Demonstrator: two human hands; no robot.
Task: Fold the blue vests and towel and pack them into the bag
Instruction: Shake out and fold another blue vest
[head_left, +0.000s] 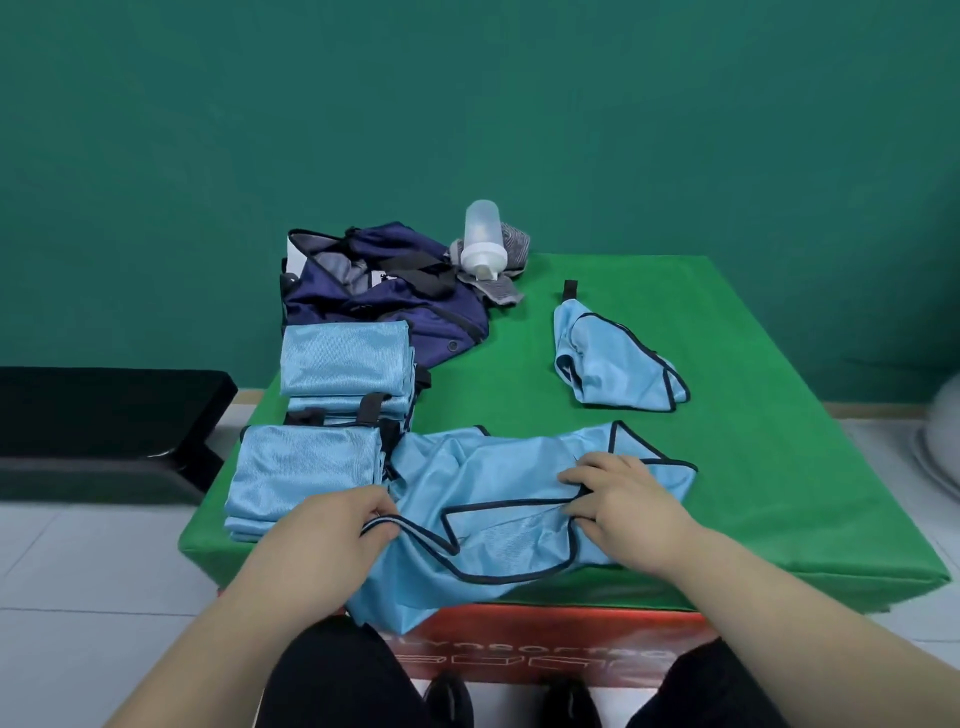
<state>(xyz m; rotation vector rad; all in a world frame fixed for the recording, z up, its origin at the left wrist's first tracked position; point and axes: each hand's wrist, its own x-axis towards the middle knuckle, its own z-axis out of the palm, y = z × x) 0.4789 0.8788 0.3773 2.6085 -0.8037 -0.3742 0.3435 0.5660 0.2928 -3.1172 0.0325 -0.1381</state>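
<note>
Vest lies spread at the near table edge, hem hanging over. Left hand pinches strap trim; right hand grips mid-fabric. Best to pull taut and match trims before creasing.

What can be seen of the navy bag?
The bag is soft navy fabric with black straps, lying slumped and open at the table's far left corner, grey lining showing. A folded blue stack overlaps its near edge; a white bottle and grey towel lie against its right side.
</note>
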